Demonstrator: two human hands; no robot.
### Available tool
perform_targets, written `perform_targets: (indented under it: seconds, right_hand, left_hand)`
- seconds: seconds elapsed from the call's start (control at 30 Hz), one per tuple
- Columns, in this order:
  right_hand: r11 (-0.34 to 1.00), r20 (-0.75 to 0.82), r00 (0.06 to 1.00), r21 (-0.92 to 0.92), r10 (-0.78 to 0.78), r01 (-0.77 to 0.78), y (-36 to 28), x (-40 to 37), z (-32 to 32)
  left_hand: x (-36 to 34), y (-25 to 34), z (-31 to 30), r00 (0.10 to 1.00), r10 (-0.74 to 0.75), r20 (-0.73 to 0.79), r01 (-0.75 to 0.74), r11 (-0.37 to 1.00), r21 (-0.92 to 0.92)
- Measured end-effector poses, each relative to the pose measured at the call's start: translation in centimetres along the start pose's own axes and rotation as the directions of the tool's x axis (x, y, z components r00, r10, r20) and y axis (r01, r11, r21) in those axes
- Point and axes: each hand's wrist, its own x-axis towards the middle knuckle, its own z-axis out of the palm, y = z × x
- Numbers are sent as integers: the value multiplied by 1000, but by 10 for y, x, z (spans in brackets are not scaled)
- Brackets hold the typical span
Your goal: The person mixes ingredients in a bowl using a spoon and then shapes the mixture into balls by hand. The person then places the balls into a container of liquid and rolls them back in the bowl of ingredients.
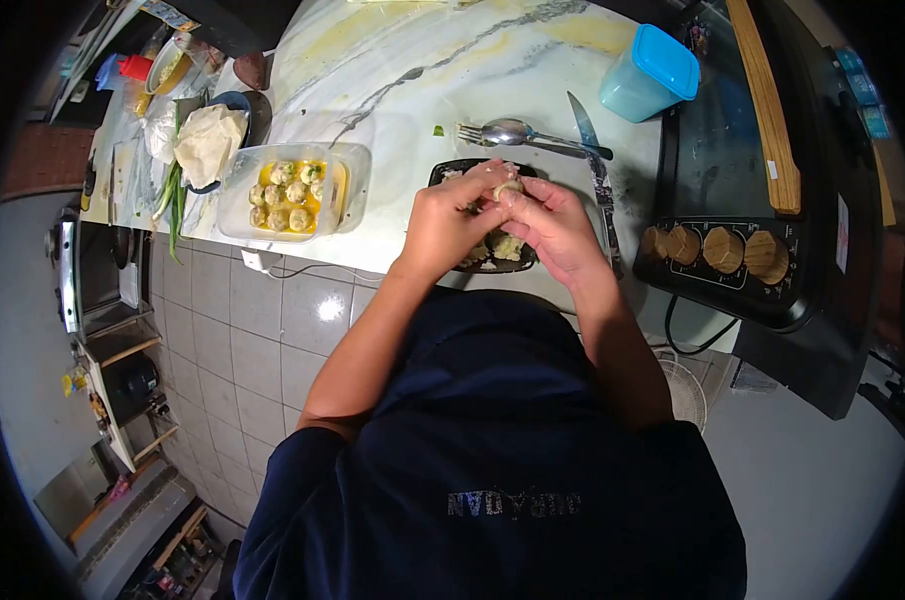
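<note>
Over a black tray point(514, 264), my left hand point(447, 218) and my right hand point(556, 222) meet with fingers curled round a small pale round piece of food point(510, 188). Both thumbs press at it, and a pinkish, crumbly mixture sticks to the fingertips. Pale lumps of food point(509, 246) show in the tray below; my hands hide much of it. To the left, a clear plastic container point(235, 205) holds several pale balls point(279, 217) flecked with green, sitting in yellow liquid.
Beyond my hands lie a fork point(471, 133), a spoon point(508, 131) and a knife point(583, 120). A blue-lidded container point(641, 85) stands back right, beside a black oven point(733, 225) with wooden knobs. Spring onions point(176, 195) and a crumpled pale wrapper point(211, 143) lie left.
</note>
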Motion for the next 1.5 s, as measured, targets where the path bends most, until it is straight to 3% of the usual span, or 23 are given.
perform_targets:
  seconds: [0.07, 0.13, 0.23, 0.3, 0.33, 0.4, 0.47, 0.53, 0.6, 0.63, 0.7, 0.77, 0.83, 0.9, 1.03, 1.1, 1.13, 1.17, 1.23, 1.3, 1.37, 1.43, 1.5]
  right_hand:
    - [996, 47, 998, -75, 46, -42, -7, -1, -4]
    - [985, 90, 991, -151, 94, -80, -15, -3, -4]
    - [956, 102, 990, -285, 101, -68, -19, -4, -2]
    - [998, 54, 997, -13, 54, -54, -12, -3, -1]
    - [998, 56, 997, -15, 54, -53, -7, -2, 0]
    - [996, 52, 999, 90, -15, 10, 1, -1, -1]
    - [997, 65, 997, 50, 52, -56, -3, -1, -5]
    - [993, 74, 990, 11, 118, -119, -10, -2, -7]
    - [976, 108, 977, -138, 183, -167, -18, -2, -6]
    - [976, 109, 978, -140, 180, -165, -16, -2, -5]
    - [995, 52, 994, 29, 93, -94, -7, -1, -3]
    - [997, 42, 996, 35, 74, -75, -2, 0, -2]
    - [997, 26, 998, 45, 60, -61, -2, 0, -4]
    - [980, 69, 981, -95, 179, -172, -9, 0, -9]
    - [969, 51, 980, -168, 194, -183, -12, -1, -2]
    - [990, 56, 995, 106, 86, -92, -2, 0, -2]
    - [990, 57, 995, 106, 86, -92, -1, 0, -2]
    - [993, 49, 995, 71, 87, -90, 1, 0, -2]
    - [995, 38, 995, 38, 92, -93, 0, -2, -4]
    - [985, 131, 976, -27, 175, -173, -13, -2, -10]
    - [972, 159, 961, -93, 228, -215, -18, -1, -11]
    - [969, 94, 965, -71, 244, -238, -18, -1, -5]
    - [983, 75, 982, -69, 174, -169, -11, -2, 1]
  left_hand:
    - [0, 3, -2, 1000, -13, -23, 12, 1000, -18]
    - [1, 4, -10, 993, -59, 98, 71, 990, -125]
    - [2, -5, -11, 993, -8, 118, 17, 997, -77]
    - [-2, -2, -3, 999, -35, 36, 37, 998, -53]
    - [-3, 2, 0, 997, -63, -48, 62, 998, -29]
    - [-4, 9, 3, 998, -24, -61, 23, 1000, -12]
    - [-3, 12, -1, 997, 12, -70, -12, 1000, 6]
    - [0, 8, -11, 998, 50, 38, -46, 996, -81]
    - [1, 2, -15, 996, 34, 87, -27, 997, -75]
    - [0, -1, -16, 991, 19, 133, -10, 998, -68]
    - [-2, -1, -7, 999, 30, 44, -29, 1000, -9]
    - [-7, 9, -2, 995, -87, -57, 89, 996, 26]
    - [-5, 13, -5, 997, -55, -56, 55, 998, 10]
    - [-2, 7, -11, 999, 45, 14, -44, 997, -64]
    - [-1, -2, -12, 993, 36, 117, -31, 999, -45]
    - [-5, 6, -3, 980, -192, -42, 191, 981, -31]
    - [-6, 11, -1, 962, -270, -50, 268, 962, -47]
    - [-5, 12, -3, 961, -271, -49, 269, 962, -46]
    - [-5, 12, -8, 998, -54, 15, 54, 998, -35]
    - [-4, 5, -13, 997, -57, 44, 62, 991, -121]
    - [-4, -5, -17, 983, -13, 184, 49, 980, -193]
    - [-2, 0, -18, 972, -89, 216, 120, 984, -135]
    - [-3, 3, -12, 981, -179, 79, 181, 983, -17]
